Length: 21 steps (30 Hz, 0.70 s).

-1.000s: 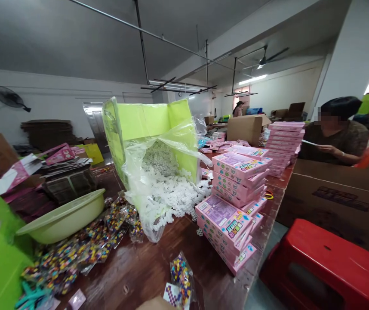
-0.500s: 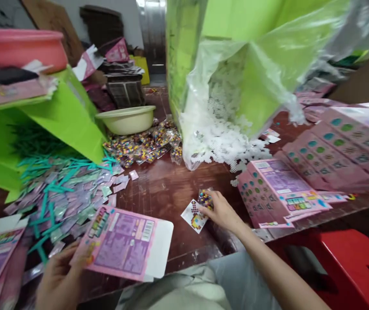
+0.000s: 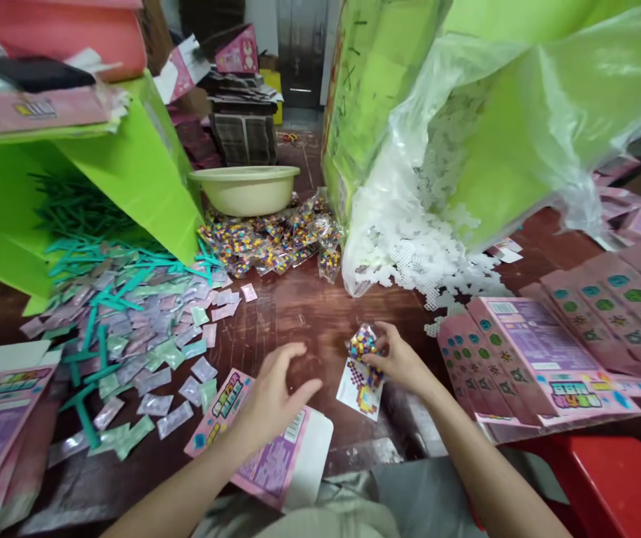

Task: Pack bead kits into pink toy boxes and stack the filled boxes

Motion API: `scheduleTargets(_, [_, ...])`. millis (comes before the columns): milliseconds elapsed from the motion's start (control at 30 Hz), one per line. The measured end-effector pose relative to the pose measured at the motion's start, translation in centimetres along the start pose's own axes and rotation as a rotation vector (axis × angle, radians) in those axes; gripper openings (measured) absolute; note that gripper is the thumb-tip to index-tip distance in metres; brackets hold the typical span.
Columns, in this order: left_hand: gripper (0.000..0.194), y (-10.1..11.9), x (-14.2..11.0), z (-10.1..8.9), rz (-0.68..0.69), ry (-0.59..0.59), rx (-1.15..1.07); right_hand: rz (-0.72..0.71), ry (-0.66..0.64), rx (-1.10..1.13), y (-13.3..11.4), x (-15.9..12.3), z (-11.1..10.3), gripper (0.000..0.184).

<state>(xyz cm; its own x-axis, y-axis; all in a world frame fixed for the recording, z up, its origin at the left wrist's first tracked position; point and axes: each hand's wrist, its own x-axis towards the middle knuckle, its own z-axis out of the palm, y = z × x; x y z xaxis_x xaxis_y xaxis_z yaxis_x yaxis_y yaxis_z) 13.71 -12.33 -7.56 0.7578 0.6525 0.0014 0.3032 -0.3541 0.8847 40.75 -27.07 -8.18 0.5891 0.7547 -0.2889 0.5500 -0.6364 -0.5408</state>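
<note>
My right hand (image 3: 399, 362) pinches a small clear bag of coloured beads (image 3: 362, 344) together with a printed pattern card (image 3: 361, 388), low over the brown table. My left hand (image 3: 273, 392) hovers with fingers spread over a flat pink box (image 3: 267, 441) that lies at the table's near edge. It holds nothing.
Small foil sachets and teal plastic pieces (image 3: 130, 329) spill from a green carton (image 3: 130, 179) at left. A cream basin (image 3: 245, 188) and a heap of bead bags (image 3: 267, 243) sit behind. White peg boards (image 3: 410, 258) spill from a lined green carton. Pink boxes (image 3: 544, 351) lie right; a red stool (image 3: 612, 478) stands below.
My view dropped from the room to the table. My left hand let go of the flat pink box and moved right over it. My right hand lifted the bead bag and card slightly.
</note>
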Motion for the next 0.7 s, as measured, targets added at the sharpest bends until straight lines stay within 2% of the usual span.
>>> scheduleTargets(33, [0.058, 0.9, 2.0, 1.6, -0.053, -0.051, -0.136, -0.082, -0.024, 0.079, -0.7, -0.7, 0.1, 0.067])
scheduleTargets(67, [0.060, 1.6, 3.7, 3.0, -0.083, -0.131, -0.251, -0.169, -0.054, 0.164, -1.3, -1.5, 0.1, 0.058])
scheduleTargets(167, [0.032, 2.5, 6.2, 5.6, -0.061, -0.273, -0.347, -0.317, -0.147, 0.341, -2.4, -3.9, -0.4, 0.035])
scheduleTargets(267, [0.030, 2.4, 5.4, 5.8, -0.047, -0.303, -0.349, -0.301, -0.266, 0.384, -2.1, -5.3, -0.9, 0.037])
scheduleTargets(400, [0.026, 2.0, 3.6, 5.3, -0.036, -0.309, -0.380, -0.278, -0.467, 0.513, -1.3, -4.9, -1.3, 0.045])
scheduleTargets(467, [0.022, 1.9, 3.8, 5.3, -0.042, -0.310, -0.393, -0.335, -0.528, 0.481, -1.4, -3.8, -1.9, 0.043])
scheduleTargets(533, [0.022, 2.0, 4.6, 5.3, -0.051, -0.285, -0.395, -0.423, -0.520, 0.283, -1.8, -1.7, -2.9, 0.034])
scheduleTargets(600, [0.030, 2.1, 5.4, 4.8, -0.054, -0.219, -0.355, -0.442, -0.403, 0.024, -2.5, 1.4, -4.6, 0.028])
scheduleTargets(700, [0.050, 1.2, 5.0, 3.1, 0.003, -0.165, -0.135, -0.339, -0.171, -0.236, -3.5, 7.4, -8.0, 0.026])
